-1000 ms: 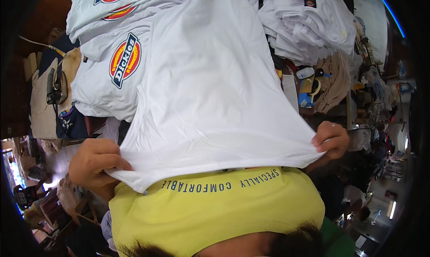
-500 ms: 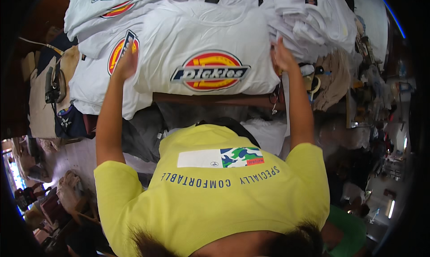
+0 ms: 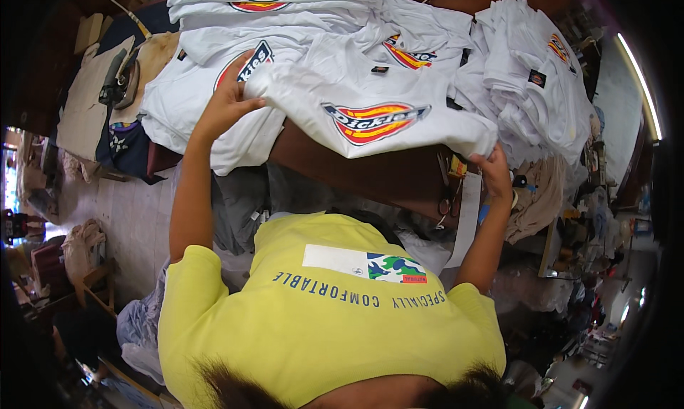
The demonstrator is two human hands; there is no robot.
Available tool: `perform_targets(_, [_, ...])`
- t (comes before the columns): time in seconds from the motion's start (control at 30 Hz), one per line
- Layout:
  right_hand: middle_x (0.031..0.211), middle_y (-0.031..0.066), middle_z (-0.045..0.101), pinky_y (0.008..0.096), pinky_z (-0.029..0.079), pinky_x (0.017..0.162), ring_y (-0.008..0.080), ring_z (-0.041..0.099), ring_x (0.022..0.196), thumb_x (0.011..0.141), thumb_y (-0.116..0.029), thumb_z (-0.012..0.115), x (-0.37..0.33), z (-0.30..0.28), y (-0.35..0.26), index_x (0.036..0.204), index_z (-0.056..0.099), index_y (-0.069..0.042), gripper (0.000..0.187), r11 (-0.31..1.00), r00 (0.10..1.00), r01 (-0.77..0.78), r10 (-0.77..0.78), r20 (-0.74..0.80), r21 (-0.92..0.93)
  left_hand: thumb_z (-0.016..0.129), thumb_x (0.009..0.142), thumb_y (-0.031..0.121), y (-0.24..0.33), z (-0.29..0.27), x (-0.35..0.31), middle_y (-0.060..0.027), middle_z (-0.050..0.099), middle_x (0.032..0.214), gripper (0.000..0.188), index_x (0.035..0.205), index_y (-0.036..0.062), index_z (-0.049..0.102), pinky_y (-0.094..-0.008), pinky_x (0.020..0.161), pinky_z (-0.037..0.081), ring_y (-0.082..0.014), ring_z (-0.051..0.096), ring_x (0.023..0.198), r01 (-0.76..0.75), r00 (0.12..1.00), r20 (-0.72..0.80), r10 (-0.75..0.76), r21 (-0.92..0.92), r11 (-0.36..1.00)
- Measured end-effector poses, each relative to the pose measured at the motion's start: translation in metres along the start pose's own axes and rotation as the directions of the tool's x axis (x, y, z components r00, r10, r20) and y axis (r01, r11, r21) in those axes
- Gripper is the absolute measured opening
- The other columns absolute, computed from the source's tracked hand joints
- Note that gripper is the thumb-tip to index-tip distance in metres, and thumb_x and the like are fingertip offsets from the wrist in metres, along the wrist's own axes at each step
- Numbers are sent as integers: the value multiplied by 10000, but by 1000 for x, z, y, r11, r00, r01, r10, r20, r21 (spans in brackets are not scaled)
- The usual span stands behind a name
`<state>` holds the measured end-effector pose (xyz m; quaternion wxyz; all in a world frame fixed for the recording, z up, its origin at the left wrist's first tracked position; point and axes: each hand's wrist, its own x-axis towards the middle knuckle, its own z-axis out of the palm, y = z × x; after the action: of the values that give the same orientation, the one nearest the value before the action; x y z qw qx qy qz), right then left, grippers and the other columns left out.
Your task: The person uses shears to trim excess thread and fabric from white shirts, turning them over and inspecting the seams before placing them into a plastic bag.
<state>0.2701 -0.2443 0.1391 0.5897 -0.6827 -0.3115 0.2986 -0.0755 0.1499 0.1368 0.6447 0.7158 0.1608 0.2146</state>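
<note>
Brown table (image 3: 370, 174), folded white shirt (image 3: 370, 113) now lower, left hand (image 3: 226, 102) and right hand (image 3: 491, 170) gripping its ends.

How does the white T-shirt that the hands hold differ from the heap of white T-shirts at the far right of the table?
The held T-shirt is one folded garment, its large printed emblem facing up; the right heap is many shirts, crumpled and showing only small emblems. The held T-shirt is gripped by the left hand and the right hand at the table's near edge; no hand touches the right heap. Both are white and carry red and yellow emblems.
</note>
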Motion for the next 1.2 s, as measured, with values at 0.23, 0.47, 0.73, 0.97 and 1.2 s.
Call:
perform_targets(0.23, [1232, 109, 517, 282, 422, 878, 180, 566, 980, 725, -75, 693, -18, 4, -155, 1176, 468, 47, 518, 875, 877, 479, -475, -66, 66, 689, 701, -12, 102, -52, 0, -100, 536, 1211, 611, 1264, 11, 453, -294, 921, 421, -142, 512, 1057, -545, 823, -205, 530, -20, 838])
perform_targets(0.47, [716, 39, 589, 259, 420, 635, 127, 533, 679, 641, -52, 580, 93, 14, -194, 848, 657, -18, 224, 456, 930, 367, -196, 311, -811, 667, 657, -1, 149, -30, 119, -78, 616, 1089, 480, 1123, 91, 598, -314, 855, 462, -166, 568, 975, -429, 894, 246, 376, 715, 552])
perform_targets(0.73, [869, 109, 650, 273, 561, 665, 170, 646, 727, 809, -21, 502, 237, -148, -272, 965, 645, -18, 212, 737, 553, 463, -675, -489, -493, 645, 701, -37, 244, 16, 273, -100, 644, 768, 181, 873, 19, 639, -264, 617, 486, -162, 623, 662, -585, 651, -6, 759, 633, 507])
perform_targets(0.97, [1043, 107, 560, 425, 470, 772, 311, 545, 955, 753, -142, 530, 253, -79, -175, 887, 668, -184, 197, -112, 661, -305, -740, -125, -946, 661, 701, 82, 120, 13, 376, -98, 641, 968, 314, 1013, 82, 628, -322, 782, 472, -214, 610, 869, -391, 871, 132, 472, 768, 507])
perform_targets(1.2, [989, 40, 613, 380, 326, 817, 192, 518, 968, 785, -168, 533, 240, 0, -34, 871, 696, -128, 188, -607, 983, -57, -172, 61, -793, 570, 737, 95, -38, 102, 315, -96, 625, 882, 211, 931, 140, 639, -407, 715, 434, -244, 596, 884, -516, 851, 523, 58, 851, -100])
